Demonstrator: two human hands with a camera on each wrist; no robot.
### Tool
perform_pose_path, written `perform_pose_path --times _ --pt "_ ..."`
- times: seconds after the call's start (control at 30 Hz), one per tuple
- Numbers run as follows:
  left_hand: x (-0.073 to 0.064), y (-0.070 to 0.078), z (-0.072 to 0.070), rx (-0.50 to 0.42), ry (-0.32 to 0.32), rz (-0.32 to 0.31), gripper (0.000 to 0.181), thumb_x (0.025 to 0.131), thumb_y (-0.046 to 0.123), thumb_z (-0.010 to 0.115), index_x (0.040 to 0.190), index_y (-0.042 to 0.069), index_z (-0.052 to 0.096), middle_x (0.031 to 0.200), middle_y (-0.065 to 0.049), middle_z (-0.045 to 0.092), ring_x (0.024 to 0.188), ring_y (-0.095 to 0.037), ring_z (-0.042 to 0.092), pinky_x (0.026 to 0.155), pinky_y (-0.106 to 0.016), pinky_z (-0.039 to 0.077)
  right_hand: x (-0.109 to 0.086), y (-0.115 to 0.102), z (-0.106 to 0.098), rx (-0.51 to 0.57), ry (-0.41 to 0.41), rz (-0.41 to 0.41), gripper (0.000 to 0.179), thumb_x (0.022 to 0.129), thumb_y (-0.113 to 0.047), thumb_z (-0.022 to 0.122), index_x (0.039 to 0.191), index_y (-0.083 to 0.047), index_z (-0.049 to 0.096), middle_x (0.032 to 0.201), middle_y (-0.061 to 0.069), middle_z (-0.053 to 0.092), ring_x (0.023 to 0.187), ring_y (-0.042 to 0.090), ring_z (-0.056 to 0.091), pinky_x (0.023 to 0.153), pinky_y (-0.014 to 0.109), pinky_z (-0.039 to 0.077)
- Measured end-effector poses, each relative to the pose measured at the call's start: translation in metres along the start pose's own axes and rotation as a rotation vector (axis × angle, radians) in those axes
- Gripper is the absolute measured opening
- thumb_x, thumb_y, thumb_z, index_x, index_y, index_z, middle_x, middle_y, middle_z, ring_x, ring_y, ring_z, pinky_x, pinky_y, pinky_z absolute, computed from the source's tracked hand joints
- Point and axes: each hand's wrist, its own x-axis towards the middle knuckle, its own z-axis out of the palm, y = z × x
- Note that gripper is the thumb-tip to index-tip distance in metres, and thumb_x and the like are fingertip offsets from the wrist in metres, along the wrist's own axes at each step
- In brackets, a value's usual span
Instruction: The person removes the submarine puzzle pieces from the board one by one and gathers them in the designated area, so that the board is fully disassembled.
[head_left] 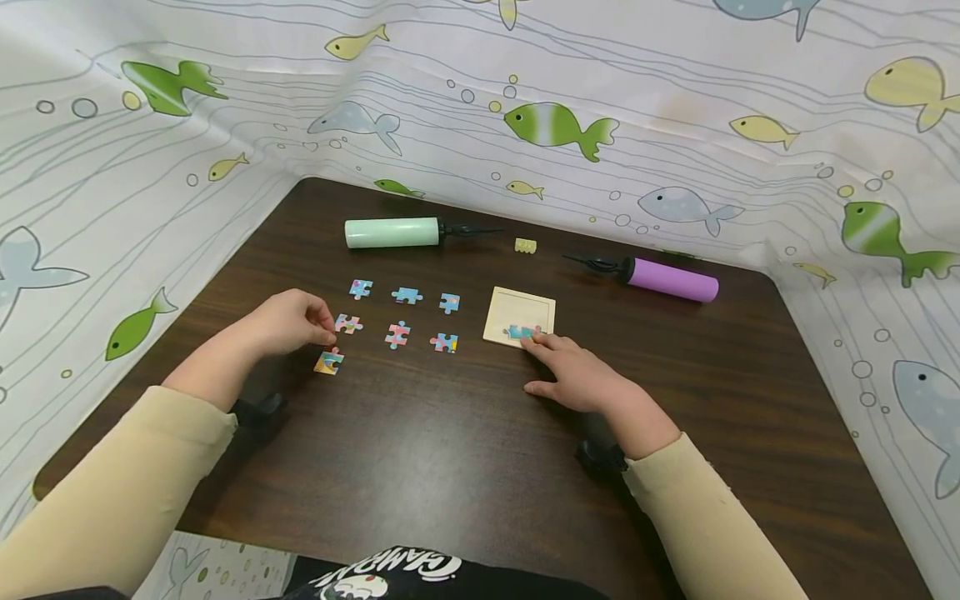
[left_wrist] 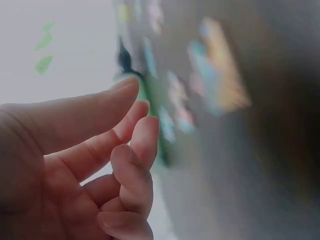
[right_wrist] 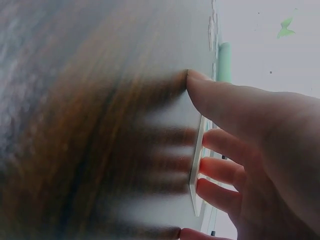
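Note:
My left hand [head_left: 288,321] hovers beside two jigsaw pieces at the left, a pink one [head_left: 348,324] and an orange-and-blue one [head_left: 328,362]. In the left wrist view its fingers are loosely bent, with a gap to the thumb and nothing between them. My right hand [head_left: 577,371] rests its fingertips on the near edge of a square wooden puzzle tray [head_left: 498,315]. A blue jigsaw piece [head_left: 517,332] lies inside the tray along that edge, partly covered by those fingers. The right thumb touches the tabletop in front of the tray.
More loose pieces lie between hand and tray, such as a pink-and-blue piece [head_left: 397,335] and a blue piece [head_left: 407,296]. Behind them are a mint green pump [head_left: 392,233], a small yellow block [head_left: 526,246] and a purple pump [head_left: 673,280]. A fish-print curtain [head_left: 450,100] borders the table.

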Motion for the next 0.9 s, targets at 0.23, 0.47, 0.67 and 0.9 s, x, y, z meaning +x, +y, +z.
perform_pose_path --times 0.23,0.47,0.67,0.9 --pt "0.02 0.057 0.001 0.024 -0.001 0.082 0.014 0.087 0.009 0.074 0.096 0.003 0.065 0.088 -0.007 0.064 0.079 -0.024 0.058 0.071 -0.041 0.046 -0.001 0.001 0.001 -0.001 0.006 -0.008 0.076 0.095 -0.042 0.065 0.156 -0.016 0.029 0.159 0.014 0.025 0.144 0.035 0.023 0.111 0.052 0.027" --pt "0.06 0.108 0.021 0.086 -0.082 0.157 0.014 0.086 0.011 0.074 0.097 0.008 0.067 0.093 -0.008 0.065 0.081 -0.025 0.059 0.071 -0.04 0.047 -0.001 0.001 0.001 0.007 0.004 -0.003 0.076 0.095 -0.042 0.065 0.156 -0.016 0.028 0.159 0.014 0.025 0.144 0.035 0.024 0.111 0.052 0.026" --pt "0.098 0.136 0.056 0.153 -0.165 0.194 0.018 0.085 0.013 0.075 0.1 0.008 0.067 0.093 -0.006 0.066 0.083 -0.023 0.059 0.073 -0.038 0.047 0.0 0.002 0.002 0.011 0.003 0.003 0.076 0.095 -0.043 0.064 0.157 -0.016 0.028 0.16 0.013 0.024 0.145 0.035 0.022 0.111 0.053 0.026" --pt "0.129 0.16 0.095 0.233 -0.214 0.171 0.031 0.087 0.02 0.076 0.114 0.012 0.063 0.115 -0.005 0.062 0.088 -0.022 0.056 0.077 -0.037 0.046 -0.001 0.002 0.0 0.011 0.011 -0.006 0.076 0.095 -0.042 0.064 0.157 -0.016 0.028 0.16 0.013 0.024 0.145 0.036 0.022 0.111 0.053 0.026"
